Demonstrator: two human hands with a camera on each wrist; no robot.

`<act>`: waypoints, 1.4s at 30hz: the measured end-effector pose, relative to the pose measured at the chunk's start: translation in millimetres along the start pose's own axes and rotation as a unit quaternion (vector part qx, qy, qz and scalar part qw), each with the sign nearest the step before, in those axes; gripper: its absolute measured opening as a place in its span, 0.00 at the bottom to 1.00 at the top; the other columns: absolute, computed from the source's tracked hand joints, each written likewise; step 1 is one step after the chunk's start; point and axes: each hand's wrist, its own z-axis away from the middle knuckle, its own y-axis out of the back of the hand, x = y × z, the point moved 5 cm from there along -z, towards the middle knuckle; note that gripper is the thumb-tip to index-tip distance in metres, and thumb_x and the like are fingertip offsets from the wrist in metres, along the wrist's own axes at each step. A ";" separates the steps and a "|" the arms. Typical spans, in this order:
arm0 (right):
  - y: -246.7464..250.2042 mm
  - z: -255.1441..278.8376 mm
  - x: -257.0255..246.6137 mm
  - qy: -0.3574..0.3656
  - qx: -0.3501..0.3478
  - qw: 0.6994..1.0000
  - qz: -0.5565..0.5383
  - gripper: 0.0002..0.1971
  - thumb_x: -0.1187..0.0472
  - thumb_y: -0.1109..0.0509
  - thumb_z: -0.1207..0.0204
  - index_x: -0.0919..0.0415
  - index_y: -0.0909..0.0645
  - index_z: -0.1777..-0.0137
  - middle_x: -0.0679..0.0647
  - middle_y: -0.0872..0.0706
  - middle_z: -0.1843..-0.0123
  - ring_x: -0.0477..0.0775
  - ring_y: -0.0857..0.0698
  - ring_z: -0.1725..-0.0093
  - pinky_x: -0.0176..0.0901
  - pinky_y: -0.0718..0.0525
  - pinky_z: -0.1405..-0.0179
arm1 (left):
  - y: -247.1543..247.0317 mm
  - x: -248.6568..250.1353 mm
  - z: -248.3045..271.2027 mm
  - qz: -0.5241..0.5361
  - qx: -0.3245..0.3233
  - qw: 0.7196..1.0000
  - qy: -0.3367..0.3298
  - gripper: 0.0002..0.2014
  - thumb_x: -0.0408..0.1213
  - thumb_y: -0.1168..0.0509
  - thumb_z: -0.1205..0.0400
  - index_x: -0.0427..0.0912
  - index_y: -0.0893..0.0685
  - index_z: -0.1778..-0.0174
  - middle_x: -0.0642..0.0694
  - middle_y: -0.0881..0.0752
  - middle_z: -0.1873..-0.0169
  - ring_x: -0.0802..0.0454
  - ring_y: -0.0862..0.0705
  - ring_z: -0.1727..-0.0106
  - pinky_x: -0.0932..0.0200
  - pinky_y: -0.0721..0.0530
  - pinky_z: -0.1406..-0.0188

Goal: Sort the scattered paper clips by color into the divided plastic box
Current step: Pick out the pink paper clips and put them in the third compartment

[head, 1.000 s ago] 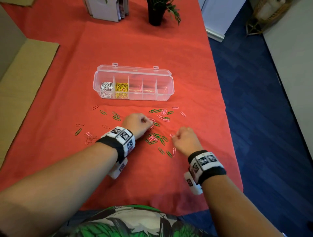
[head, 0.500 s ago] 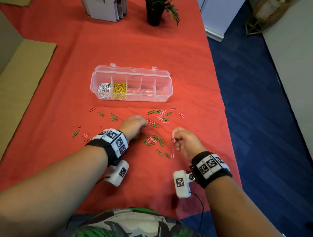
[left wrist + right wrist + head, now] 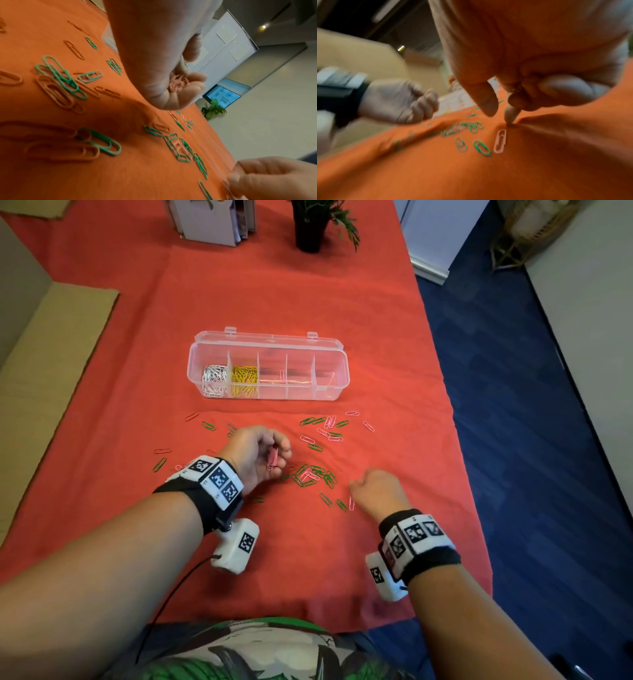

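Gathering: left hand cups pink clips.
Right hand: thumb and forefinger parted; should pinch lone pink clip.

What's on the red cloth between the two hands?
A small heap of green and pink paper clips lies on the cloth between the left hand and the right hand. The head view shows it best.

Divided box: clear glossy plastic. Paper clips: smooth coloured coating. Bench cloth: matt red fabric.
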 end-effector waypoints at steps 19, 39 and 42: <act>-23.9 16.4 -29.2 -0.029 -0.129 0.772 -0.622 0.15 0.75 0.47 0.20 0.60 0.24 0.58 0.54 0.23 0.67 0.46 0.18 0.72 0.36 0.17 0.74 | -16.3 -17.0 0.3 -0.608 0.111 0.763 -0.189 0.10 0.35 0.30 0.29 0.45 0.12 0.53 0.43 0.12 0.54 0.44 0.15 0.50 0.59 0.22 0.50; -22.4 3.6 -60.8 0.227 0.089 0.969 0.039 0.07 0.67 0.42 0.24 0.63 0.25 0.48 0.62 0.24 0.45 0.65 0.21 0.47 0.53 0.23 0.51 | -13.3 -23.5 13.2 -0.755 0.103 0.618 -0.192 0.11 0.40 0.41 0.22 0.37 0.20 0.51 0.38 0.19 0.48 0.37 0.17 0.44 0.47 0.20 0.48; -10.7 -8.3 -47.9 0.149 0.047 0.974 -0.162 0.08 0.68 0.40 0.25 0.55 0.26 0.61 0.54 0.21 0.59 0.56 0.22 0.57 0.40 0.27 0.59 | -14.1 -24.6 10.8 -0.766 0.092 0.612 -0.175 0.12 0.39 0.41 0.22 0.38 0.19 0.48 0.38 0.18 0.46 0.37 0.17 0.43 0.48 0.19 0.47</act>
